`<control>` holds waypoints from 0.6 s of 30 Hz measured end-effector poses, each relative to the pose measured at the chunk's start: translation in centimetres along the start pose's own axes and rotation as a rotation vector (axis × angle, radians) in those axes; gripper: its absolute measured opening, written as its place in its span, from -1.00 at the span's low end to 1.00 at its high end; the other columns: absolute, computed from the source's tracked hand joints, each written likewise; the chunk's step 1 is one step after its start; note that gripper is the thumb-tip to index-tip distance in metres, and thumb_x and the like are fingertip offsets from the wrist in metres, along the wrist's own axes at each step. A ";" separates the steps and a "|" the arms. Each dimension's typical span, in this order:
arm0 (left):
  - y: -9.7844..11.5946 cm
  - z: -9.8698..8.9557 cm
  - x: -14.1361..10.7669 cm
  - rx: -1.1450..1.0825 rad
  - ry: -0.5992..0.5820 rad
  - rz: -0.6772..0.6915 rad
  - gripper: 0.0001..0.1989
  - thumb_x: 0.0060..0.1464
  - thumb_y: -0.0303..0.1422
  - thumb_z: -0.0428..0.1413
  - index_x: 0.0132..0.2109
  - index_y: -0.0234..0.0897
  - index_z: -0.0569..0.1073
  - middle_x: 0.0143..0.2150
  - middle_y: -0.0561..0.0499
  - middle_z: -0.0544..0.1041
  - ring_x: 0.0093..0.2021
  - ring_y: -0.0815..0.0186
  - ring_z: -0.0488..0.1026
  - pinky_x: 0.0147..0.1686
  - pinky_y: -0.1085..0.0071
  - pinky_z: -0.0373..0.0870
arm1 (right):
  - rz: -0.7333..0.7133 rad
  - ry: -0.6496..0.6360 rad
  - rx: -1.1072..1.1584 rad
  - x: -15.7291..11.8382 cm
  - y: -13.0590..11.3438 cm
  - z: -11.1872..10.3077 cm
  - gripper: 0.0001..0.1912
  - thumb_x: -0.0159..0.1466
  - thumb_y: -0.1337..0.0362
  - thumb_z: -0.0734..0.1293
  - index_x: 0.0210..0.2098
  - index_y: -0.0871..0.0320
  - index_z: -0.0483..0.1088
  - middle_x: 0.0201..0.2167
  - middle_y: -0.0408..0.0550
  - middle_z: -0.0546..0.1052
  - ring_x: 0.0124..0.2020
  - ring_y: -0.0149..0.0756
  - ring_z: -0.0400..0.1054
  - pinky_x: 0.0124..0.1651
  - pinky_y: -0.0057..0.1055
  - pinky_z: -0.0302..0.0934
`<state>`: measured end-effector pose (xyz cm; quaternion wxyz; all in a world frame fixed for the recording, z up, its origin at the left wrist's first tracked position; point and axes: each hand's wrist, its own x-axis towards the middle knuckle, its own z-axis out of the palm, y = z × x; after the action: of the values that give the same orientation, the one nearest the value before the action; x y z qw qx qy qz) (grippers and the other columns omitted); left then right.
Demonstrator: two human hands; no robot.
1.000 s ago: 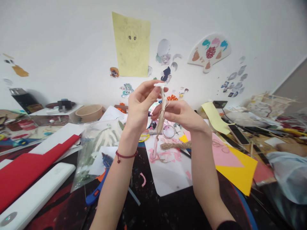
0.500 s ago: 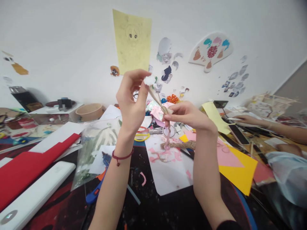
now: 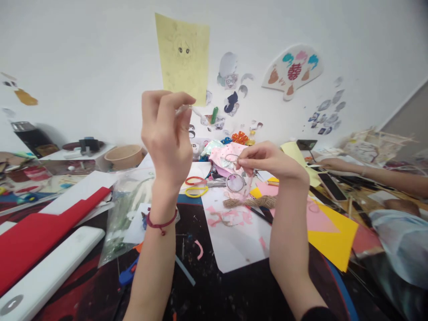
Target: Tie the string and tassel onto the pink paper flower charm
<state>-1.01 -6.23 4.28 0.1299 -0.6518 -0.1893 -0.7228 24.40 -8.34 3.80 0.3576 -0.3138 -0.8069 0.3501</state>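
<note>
Since the earlier frame, left hand (image 3: 167, 133) has risen and swung leftward, fingertips pinched on what seems a thin pale strand, barely visible; right hand (image 3: 267, 161) stays low, pinching the strand's other end above the pink paper scraps (image 3: 230, 218). Risk: further separation may snap the strand or pull it from a pinch. Beneath: dark paint-flecked table (image 3: 234, 290), white sheet (image 3: 240, 245), jute twine (image 3: 249, 203), yellow card (image 3: 334, 236). Beyond: white wall, yellow sketch (image 3: 183, 58), paper fan (image 3: 292, 71).
</note>
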 end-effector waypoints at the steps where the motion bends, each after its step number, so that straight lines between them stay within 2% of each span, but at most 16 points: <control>1: -0.2 -0.4 0.2 0.016 -0.029 0.003 -0.71 0.41 -0.06 0.01 -0.01 -0.11 0.49 -0.05 -0.05 0.39 -0.02 0.19 0.39 -0.08 0.16 0.37 | -0.002 0.025 -0.002 -0.1 0.1 -0.2 -0.77 0.29 0.12 0.49 -0.34 0.17 0.63 -0.57 -0.16 0.50 -0.54 -0.51 0.31 -0.51 -0.51 0.12; 5: -1.1 -1.5 0.7 0.079 -0.089 0.085 -0.76 0.40 -0.12 0.07 -0.09 -0.12 0.54 -0.19 -0.02 0.46 -0.19 0.24 0.44 -0.18 0.17 0.37 | -0.036 0.136 0.011 -0.4 0.4 -0.4 -0.74 0.29 0.09 0.49 -0.35 0.18 0.63 -0.64 -0.19 0.41 -0.57 -0.50 0.23 -0.53 -0.48 0.05; 8: -1.6 -1.4 0.5 0.114 -0.138 0.060 -0.80 0.41 -0.19 0.08 -0.15 -0.12 0.54 -0.24 0.00 0.54 -0.27 0.26 0.47 -0.23 0.21 0.38 | -0.086 0.257 0.045 -0.2 0.5 -0.1 -0.72 0.31 0.07 0.48 -0.33 0.17 0.63 -0.66 -0.21 0.36 -0.58 -0.48 0.20 -0.52 -0.45 0.04; 13: -1.6 0.0 -0.3 0.037 -0.220 -0.083 -0.92 0.30 -0.29 0.19 -0.19 -0.15 0.50 -0.29 0.04 0.64 -0.39 0.34 0.48 -0.32 0.29 0.41 | -0.162 0.458 0.206 0.6 0.1 0.7 -0.72 0.30 0.02 0.47 -0.29 0.12 0.60 -0.59 -0.21 0.35 -0.56 -0.46 0.26 -0.48 -0.43 0.12; 18: -1.2 1.6 -0.9 -0.331 -0.271 -0.384 -0.83 0.21 -0.29 0.28 -0.22 -0.18 0.42 -0.38 0.05 0.61 -0.38 0.33 0.60 -0.40 0.37 0.53 | -0.254 0.597 0.263 1.6 -0.3 1.6 -0.72 0.30 -0.04 0.46 -0.31 0.04 0.56 -0.50 -0.16 0.42 -0.48 -0.40 0.35 -0.36 -0.37 0.27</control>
<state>0.04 -4.51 3.36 -0.1441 -0.7071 -0.2045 -0.6614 22.17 -7.83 3.80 0.6559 -0.2507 -0.6473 0.2966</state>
